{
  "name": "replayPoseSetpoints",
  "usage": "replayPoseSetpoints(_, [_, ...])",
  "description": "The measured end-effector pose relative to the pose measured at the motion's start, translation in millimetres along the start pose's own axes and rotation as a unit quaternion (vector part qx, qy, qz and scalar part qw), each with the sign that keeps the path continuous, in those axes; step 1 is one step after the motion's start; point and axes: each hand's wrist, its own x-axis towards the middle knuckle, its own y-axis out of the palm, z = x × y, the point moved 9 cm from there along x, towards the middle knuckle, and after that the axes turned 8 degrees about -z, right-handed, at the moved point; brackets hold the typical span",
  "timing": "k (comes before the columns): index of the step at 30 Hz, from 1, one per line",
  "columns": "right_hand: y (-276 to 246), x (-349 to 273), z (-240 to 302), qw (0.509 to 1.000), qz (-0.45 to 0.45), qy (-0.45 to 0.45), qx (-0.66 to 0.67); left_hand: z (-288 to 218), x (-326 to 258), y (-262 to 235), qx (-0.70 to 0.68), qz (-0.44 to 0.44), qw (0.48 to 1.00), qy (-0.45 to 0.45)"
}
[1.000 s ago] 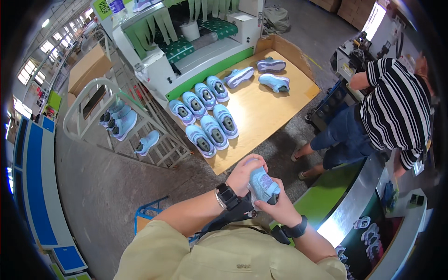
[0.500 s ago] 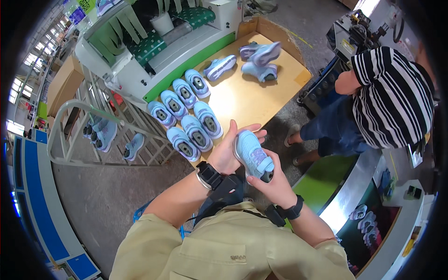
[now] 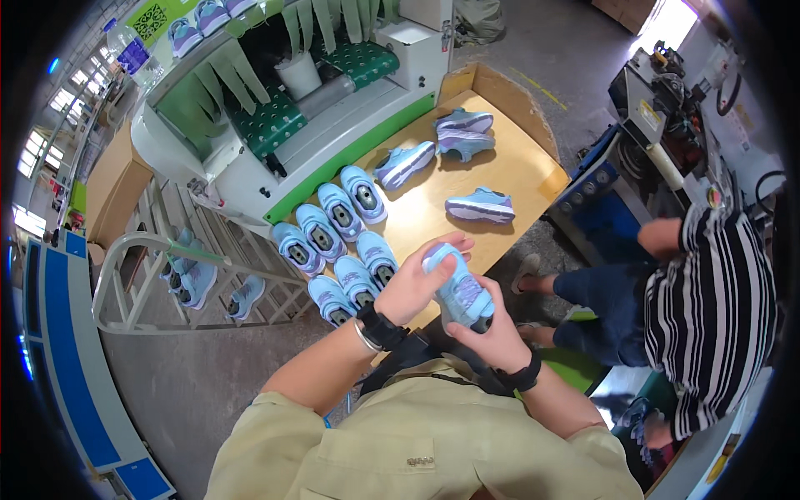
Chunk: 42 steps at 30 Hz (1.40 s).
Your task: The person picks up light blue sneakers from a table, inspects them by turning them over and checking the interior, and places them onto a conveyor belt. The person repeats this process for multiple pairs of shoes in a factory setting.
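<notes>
Two hands share one light-blue sneaker with lilac panels [image 3: 458, 287], held in the air just over the near edge of the wooden tabletop [image 3: 517, 167] and close to the person's chest. The left hand [image 3: 417, 287] wraps the toe end, fingers curled over the top; the right hand [image 3: 492, 333] cups the heel from beneath, thumb against the side. It looks like an inspection step: the shoe is being turned over for a look before it joins the others. Setting it down would call for a free spot beside the six matching sneakers standing in two rows [image 3: 337, 242], soles down and toes aligned.

Compared with half a second ago, the shoe sits lower and nearer the body, tilted more steeply, and the view has swung so the green conveyor machine [image 3: 292, 117] fills more of the top. A co-worker in a striped shirt [image 3: 708, 308] is on the right.
</notes>
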Motion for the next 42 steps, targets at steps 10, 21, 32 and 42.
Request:
replayPoseSetpoints(10, [13, 71, 18, 0.996, 0.066, -0.046, 0.031, -49, 26, -26, 0.012, -0.103, 0.992, 0.065])
replayPoseSetpoints(21, [44, 116, 25, 0.982, 0.183, -0.026, 0.024, -72, 17, -69, 0.120, -0.256, 0.950, 0.134])
replayPoseSetpoints(32, [73, 131, 50, 0.947, 0.304, 0.012, 0.108, -103, -5, -88, -0.029, -0.103, 0.989, 0.099])
replayPoseSetpoints(42, [92, 125, 75, 0.945, 0.323, -0.035, 0.029, -125, -37, -94, 0.117, -0.234, 0.940, 0.217])
